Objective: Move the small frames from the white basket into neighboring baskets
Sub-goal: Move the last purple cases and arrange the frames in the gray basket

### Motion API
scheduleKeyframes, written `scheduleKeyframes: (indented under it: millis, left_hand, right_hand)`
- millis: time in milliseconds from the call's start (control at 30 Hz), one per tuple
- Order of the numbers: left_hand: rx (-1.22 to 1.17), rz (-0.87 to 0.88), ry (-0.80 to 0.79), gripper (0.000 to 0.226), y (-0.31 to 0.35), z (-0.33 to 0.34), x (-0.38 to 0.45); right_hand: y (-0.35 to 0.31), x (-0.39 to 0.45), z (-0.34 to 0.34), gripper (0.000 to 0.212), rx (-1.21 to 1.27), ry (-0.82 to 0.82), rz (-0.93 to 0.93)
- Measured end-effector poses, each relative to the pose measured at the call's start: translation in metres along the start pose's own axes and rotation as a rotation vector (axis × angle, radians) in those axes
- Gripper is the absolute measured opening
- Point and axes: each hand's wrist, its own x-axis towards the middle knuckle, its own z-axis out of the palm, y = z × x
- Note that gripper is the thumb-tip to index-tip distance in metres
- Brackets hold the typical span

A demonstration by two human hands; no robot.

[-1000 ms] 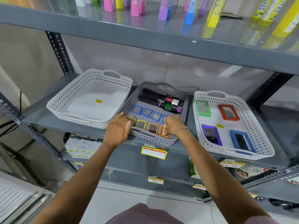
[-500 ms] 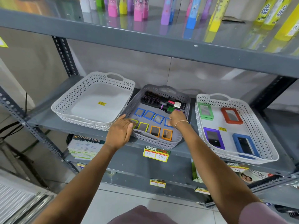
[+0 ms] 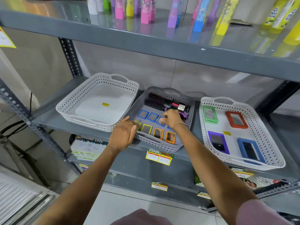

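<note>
The grey middle basket (image 3: 162, 146) holds several small frames: blue ones (image 3: 143, 114) in the back row, yellow (image 3: 146, 129) and orange (image 3: 170, 137) ones in front. My left hand (image 3: 123, 134) curls over the basket's front left corner. My right hand (image 3: 172, 118) reaches into the basket, its fingertips pinched on a blue small frame (image 3: 159, 123) in the back row. The white basket on the left (image 3: 68, 109) has only a yellow sticker in it. The white basket on the right (image 3: 274, 143) holds larger green, red, purple and blue frames.
Hairbrushes (image 3: 155, 101) lie across the back of the grey basket. The upper shelf (image 3: 162, 44) with coloured bottles hangs low over the baskets. A price tag (image 3: 159, 156) sticks to the shelf edge. Booklets sit on the shelf below.
My right hand has moved from the orange frames at the basket's front to the blue frames in the back row. My left hand stays on the basket's corner.
</note>
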Motion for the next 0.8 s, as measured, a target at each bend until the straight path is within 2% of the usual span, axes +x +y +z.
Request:
scheduleKeyframes:
  millis: [67,167,333,433,500,567,633,733,800]
  left_hand:
    - [-0.005,0.001,-0.009,0.047,0.0,-0.001,0.0]
    - [-0.011,-0.006,-0.006,0.049,-0.001,0.0,0.0]
    - [-0.024,-0.011,0.007,0.048,-0.002,0.003,0.0]
    - [-0.041,-0.004,-0.008,0.045,-0.002,0.002,0.001]
    - [-0.078,0.0,-0.015,0.043,0.0,-0.001,0.001]
    - [-0.132,-0.035,0.026,0.043,0.006,-0.005,-0.001]
    - [-0.26,-0.203,0.145,0.046,0.016,-0.011,-0.007]
    - [-0.522,-0.586,0.368,0.049,0.041,-0.018,-0.021]
    - [-0.604,-0.733,0.452,0.049,0.054,-0.018,-0.026]
  right_hand:
    - [-0.001,0.006,0.009,0.021,0.042,-0.041,0.02]
    - [0.001,0.007,0.015,0.023,0.076,-0.071,0.026]
    - [0.006,0.008,0.02,0.021,0.139,-0.026,0.054]
    - [0.007,0.009,0.019,0.011,0.16,-0.016,0.04]
    - [0.006,0.005,0.009,0.004,0.198,0.049,0.039]
    - [0.007,-0.003,-0.006,0.024,0.255,0.166,0.016]
    - [0.011,-0.022,-0.018,0.028,0.318,0.319,-0.004]
    - [0.024,-0.055,-0.017,0.03,0.425,0.56,0.019]
    - [0.032,-0.073,-0.007,0.037,0.559,0.642,0.085]
